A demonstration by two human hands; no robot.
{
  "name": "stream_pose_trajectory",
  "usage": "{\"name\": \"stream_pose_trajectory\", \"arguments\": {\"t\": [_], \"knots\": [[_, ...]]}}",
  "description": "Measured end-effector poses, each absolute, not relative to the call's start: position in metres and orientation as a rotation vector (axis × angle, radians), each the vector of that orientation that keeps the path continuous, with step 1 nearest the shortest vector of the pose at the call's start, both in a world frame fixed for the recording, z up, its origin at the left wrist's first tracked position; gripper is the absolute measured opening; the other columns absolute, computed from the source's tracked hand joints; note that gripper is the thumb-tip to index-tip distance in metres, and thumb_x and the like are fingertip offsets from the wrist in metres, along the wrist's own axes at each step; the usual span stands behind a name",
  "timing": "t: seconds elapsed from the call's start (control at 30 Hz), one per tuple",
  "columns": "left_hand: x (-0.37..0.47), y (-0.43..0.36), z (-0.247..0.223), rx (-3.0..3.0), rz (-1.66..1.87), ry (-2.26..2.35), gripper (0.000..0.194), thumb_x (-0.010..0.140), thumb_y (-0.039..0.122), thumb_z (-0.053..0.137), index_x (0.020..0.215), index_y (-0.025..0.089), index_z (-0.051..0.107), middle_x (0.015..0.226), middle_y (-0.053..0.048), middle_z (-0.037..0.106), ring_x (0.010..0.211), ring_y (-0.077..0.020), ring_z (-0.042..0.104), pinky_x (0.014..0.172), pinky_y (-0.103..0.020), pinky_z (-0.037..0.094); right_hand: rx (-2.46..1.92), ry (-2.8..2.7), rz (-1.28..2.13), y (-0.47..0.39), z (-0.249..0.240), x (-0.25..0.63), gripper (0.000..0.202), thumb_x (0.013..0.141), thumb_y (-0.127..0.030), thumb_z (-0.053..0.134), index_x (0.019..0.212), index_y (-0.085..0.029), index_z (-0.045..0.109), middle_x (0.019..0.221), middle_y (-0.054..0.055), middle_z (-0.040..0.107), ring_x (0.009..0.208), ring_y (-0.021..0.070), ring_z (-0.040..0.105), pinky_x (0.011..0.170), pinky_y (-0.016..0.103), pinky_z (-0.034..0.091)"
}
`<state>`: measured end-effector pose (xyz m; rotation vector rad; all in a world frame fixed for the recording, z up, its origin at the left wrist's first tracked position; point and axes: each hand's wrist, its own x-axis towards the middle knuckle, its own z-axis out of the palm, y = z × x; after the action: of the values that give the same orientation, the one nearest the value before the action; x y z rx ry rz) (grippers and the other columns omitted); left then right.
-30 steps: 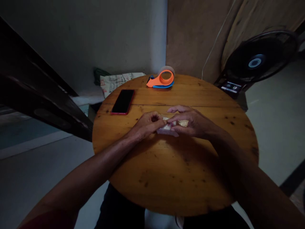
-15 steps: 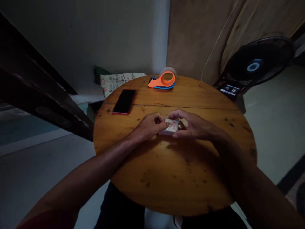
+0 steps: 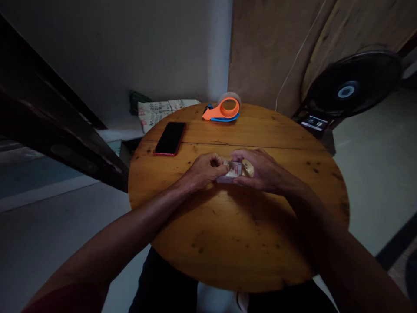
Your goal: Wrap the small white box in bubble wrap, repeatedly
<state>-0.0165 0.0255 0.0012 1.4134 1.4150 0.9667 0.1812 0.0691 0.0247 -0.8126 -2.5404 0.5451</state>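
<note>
A small clear-and-white box [image 3: 233, 170] with reddish print is held between my two hands over the middle of the round wooden table [image 3: 241, 252]. My left hand [image 3: 208, 169] grips its left end, thumb lying across the top and the other fingers curled. Around the right end, my right hand [image 3: 257, 169] has its thumb on the near side and its fingers on the far side. A pale gap shows between that palm and the box. What lies inside the box is too small and dim to make out.
A phone [image 3: 170, 138] with a red edge lies at the table's back left. An orange and blue tape dispenser [image 3: 224, 111] stands at the back edge. Beyond the table's right side is a black fan [image 3: 350, 89]; a printed sack [image 3: 159, 111] lies behind the left rim.
My right hand has closed in slightly around the box's right end. The box has tilted a little, and my left hand has barely moved.
</note>
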Motion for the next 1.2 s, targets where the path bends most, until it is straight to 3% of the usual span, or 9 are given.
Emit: {"name": "stream_pose_trajectory", "arguments": {"t": [0.2, 0.4, 0.63, 0.8, 1.03, 1.2], "knots": [[-0.0173, 0.0261, -0.0005, 1.426, 0.961, 1.406, 0.019, 0.067, 0.030, 0.065, 0.065, 0.017, 0.052, 0.063, 0.002, 0.055, 0.057, -0.0094, 0.049, 0.052, -0.021, 0.037, -0.852, -2.535, 0.677, 0.0709, 0.0235, 0.1803, 0.042, 0.071, -0.038, 0.073, 0.110, -0.023, 0.063, 0.105, 0.005, 0.069, 0.090, 0.0226, 0.063, 0.080, 0.033, 0.045], [-0.0178, 0.0259, 0.0001, 1.422, 0.958, 1.417, 0.022, 0.067, 0.034, 0.065, 0.065, 0.018, 0.050, 0.061, 0.003, 0.052, 0.055, -0.0089, 0.047, 0.051, -0.020, 0.036, -0.833, -2.464, 0.675, 0.0715, 0.0242, 0.1801, 0.058, 0.066, -0.037, 0.078, 0.120, -0.024, 0.060, 0.112, 0.006, 0.067, 0.100, 0.0260, 0.063, 0.086, 0.036, 0.045], [-0.0174, 0.0266, -0.0011, 1.409, 0.973, 1.396, 0.021, 0.066, 0.033, 0.065, 0.064, 0.018, 0.051, 0.063, 0.002, 0.054, 0.057, -0.0091, 0.048, 0.051, -0.020, 0.037, -0.872, -2.483, 0.828, 0.0725, 0.0241, 0.1804, 0.046, 0.068, -0.034, 0.075, 0.111, -0.023, 0.062, 0.105, 0.004, 0.068, 0.086, 0.0192, 0.062, 0.072, 0.029, 0.047], [-0.0174, 0.0254, 0.0023, 1.420, 0.961, 1.416, 0.019, 0.067, 0.032, 0.065, 0.065, 0.017, 0.052, 0.062, 0.003, 0.053, 0.056, -0.0088, 0.047, 0.051, -0.020, 0.037, -0.883, -2.498, 0.710, 0.0728, 0.0261, 0.1820, 0.054, 0.065, -0.036, 0.079, 0.114, -0.023, 0.061, 0.111, 0.006, 0.066, 0.094, 0.0230, 0.062, 0.079, 0.033, 0.047], [-0.0183, 0.0272, -0.0036, 1.422, 0.970, 1.391, 0.019, 0.068, 0.032, 0.065, 0.066, 0.017, 0.053, 0.063, 0.003, 0.054, 0.056, -0.0090, 0.049, 0.052, -0.021, 0.037, -0.908, -2.511, 0.775, 0.0747, 0.0245, 0.1829, 0.046, 0.066, -0.036, 0.078, 0.107, -0.023, 0.061, 0.111, 0.005, 0.067, 0.094, 0.0226, 0.063, 0.078, 0.032, 0.048], [-0.0184, 0.0270, -0.0035, 1.417, 0.987, 1.378, 0.020, 0.068, 0.032, 0.065, 0.065, 0.018, 0.052, 0.062, 0.004, 0.053, 0.055, -0.0085, 0.047, 0.052, -0.021, 0.038, -0.869, -2.511, 0.701, 0.0738, 0.0244, 0.1820, 0.052, 0.067, -0.034, 0.076, 0.114, -0.022, 0.060, 0.113, 0.007, 0.065, 0.098, 0.0234, 0.062, 0.082, 0.033, 0.047]]}}
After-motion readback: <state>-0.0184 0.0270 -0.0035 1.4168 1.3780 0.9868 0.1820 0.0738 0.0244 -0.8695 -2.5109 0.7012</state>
